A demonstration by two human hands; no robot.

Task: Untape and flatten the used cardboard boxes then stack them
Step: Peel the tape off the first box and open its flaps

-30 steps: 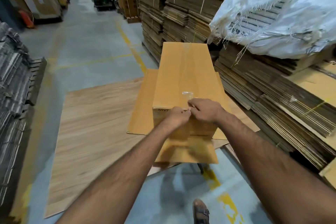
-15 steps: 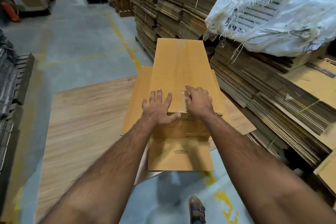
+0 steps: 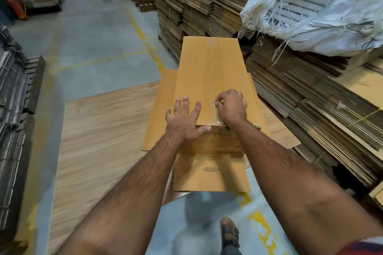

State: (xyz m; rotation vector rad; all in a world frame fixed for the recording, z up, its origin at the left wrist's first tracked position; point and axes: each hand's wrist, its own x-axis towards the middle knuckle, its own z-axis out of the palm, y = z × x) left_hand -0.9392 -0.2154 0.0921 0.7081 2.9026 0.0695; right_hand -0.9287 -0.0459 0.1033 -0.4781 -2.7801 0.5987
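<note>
**Tape end pinched on a long box**

At the bottom edge a sandalled foot (image 3: 229,232) is blurred and cut off, and the printed text on the box's near flap (image 3: 211,173) is too small to read. The left hand (image 3: 185,118) lies flat, fingers spread, pressing the top of the cardboard box (image 3: 211,76). The right hand (image 3: 232,107) curls beside it, fingertips apparently pinching the lifted end of clear tape (image 3: 211,103); the strip is hard to make out. The box is long, tan and still assembled, resting on flattened cardboard (image 3: 160,109) over a wood-grain board (image 3: 103,130). Beyond rise bundled cardboard stacks (image 3: 199,0) and a frayed white sack (image 3: 323,8).
</note>
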